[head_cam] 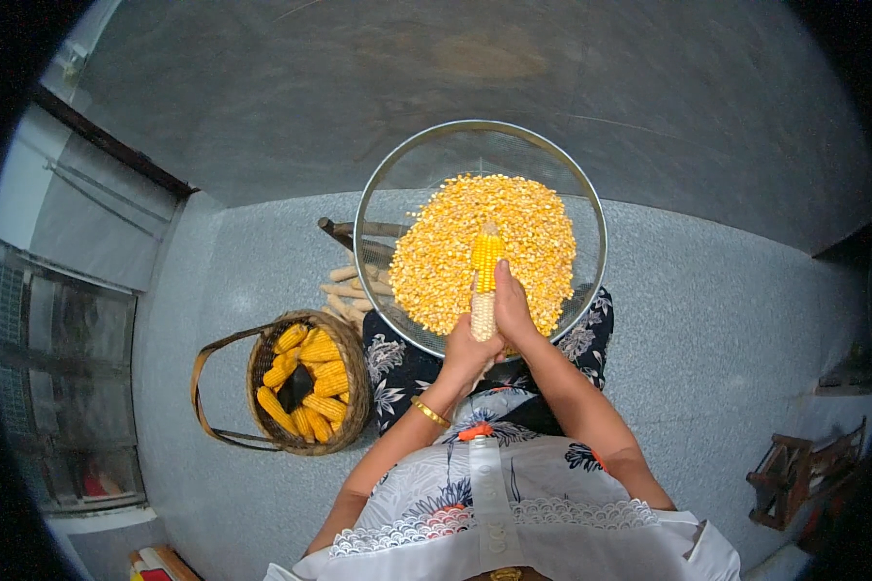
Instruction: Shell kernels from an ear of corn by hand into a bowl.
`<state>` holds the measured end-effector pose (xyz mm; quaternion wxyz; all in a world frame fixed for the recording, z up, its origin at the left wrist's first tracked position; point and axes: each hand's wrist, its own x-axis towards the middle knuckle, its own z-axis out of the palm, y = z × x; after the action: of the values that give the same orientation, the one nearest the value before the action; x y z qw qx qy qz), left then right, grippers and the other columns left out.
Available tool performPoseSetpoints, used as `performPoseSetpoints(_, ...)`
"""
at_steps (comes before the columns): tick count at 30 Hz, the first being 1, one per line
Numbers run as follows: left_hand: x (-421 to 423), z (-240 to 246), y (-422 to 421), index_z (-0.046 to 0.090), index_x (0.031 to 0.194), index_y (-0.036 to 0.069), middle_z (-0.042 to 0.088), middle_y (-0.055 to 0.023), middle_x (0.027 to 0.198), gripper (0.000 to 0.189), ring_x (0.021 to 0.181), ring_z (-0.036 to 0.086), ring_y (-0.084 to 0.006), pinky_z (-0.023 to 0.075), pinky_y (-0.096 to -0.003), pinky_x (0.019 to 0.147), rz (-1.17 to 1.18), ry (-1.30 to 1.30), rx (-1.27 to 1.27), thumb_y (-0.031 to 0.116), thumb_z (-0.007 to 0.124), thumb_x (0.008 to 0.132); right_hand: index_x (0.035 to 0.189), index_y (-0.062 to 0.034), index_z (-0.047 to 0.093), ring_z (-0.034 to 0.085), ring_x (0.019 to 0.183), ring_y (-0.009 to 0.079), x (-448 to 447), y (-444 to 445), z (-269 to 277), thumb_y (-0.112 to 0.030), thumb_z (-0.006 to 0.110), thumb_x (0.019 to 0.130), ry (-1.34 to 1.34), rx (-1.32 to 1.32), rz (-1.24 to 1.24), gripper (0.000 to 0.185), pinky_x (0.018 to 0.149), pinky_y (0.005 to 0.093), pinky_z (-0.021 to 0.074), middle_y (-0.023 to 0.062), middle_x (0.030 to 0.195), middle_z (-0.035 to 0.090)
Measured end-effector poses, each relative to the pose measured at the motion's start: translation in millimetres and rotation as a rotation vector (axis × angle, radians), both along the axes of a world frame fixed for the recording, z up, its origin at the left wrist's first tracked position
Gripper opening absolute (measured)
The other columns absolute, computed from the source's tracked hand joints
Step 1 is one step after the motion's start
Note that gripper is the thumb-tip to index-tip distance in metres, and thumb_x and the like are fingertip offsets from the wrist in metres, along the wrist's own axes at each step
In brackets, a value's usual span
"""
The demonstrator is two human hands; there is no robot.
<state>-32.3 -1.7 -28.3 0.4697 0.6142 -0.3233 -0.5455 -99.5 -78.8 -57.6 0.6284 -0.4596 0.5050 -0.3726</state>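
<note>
My left hand [469,354] is wrapped around the lower, bare end of a partly shelled corn cob [485,270]. Yellow kernels still cover the cob's upper half, while pale core shows below. Against its right side lies my right hand [514,311], thumb up beside the lowest kernels; its other fingers are mostly hidden. Both hands are over the near side of a round metal-rimmed mesh sieve [369,187]. A broad heap of loose corn kernels [436,240] lies inside it. The sieve's near edge is over my patterned trousers [392,363].
Left of my legs stands a woven basket [360,378] of unshelled corn cobs [320,347], its strap handle [202,367] leaning outward. Several bare cobs [345,290] lie on the floor beside a wooden piece [341,231]. A dark wall [378,87] rises ahead; wooden furniture [785,476] is at right.
</note>
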Motion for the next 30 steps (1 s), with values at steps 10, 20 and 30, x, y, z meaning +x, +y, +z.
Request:
performPoseSetpoints(10,4,3,4,0.046,0.092,0.001,0.051,-0.0052,0.067,0.026,0.043,0.046,-0.0118,0.0392,-0.0236,0.037,-0.063,0.456,0.124,-0.003,0.05,0.067,0.063,0.0041,0.053,0.051,0.059,0.0271,-2,-3,-5,-0.05,0.021,0.087,0.177,-0.127,0.002,0.068,0.058,0.0383,0.0382,0.0172,0.06,0.054)
performPoseSetpoints(20,-1,4,5,0.044,0.092,0.0,0.049,-0.0043,0.064,0.027,0.042,0.045,-0.0116,0.0385,-0.024,0.036,0.005,0.341,0.111,-0.003,0.048,0.065,0.094,-0.0026,0.049,0.054,0.057,0.0158,0,-5,17,-0.045,0.032,0.088,-0.513,0.318,-0.015,0.046,0.052,0.0283,0.0463,0.0088,0.067,0.055)
performPoseSetpoints(30,5,8,2,0.045,0.09,0.001,0.049,-0.0053,0.062,0.024,0.041,0.046,-0.0129,0.0387,-0.0241,0.036,-0.024,0.483,0.12,-0.003,0.049,0.066,0.09,-0.0022,0.052,0.053,0.062,0.0135,-1,-4,8,-0.039,0.037,0.089,-0.475,0.172,0.062,0.039,0.056,0.0262,0.045,0.0064,0.075,0.054)
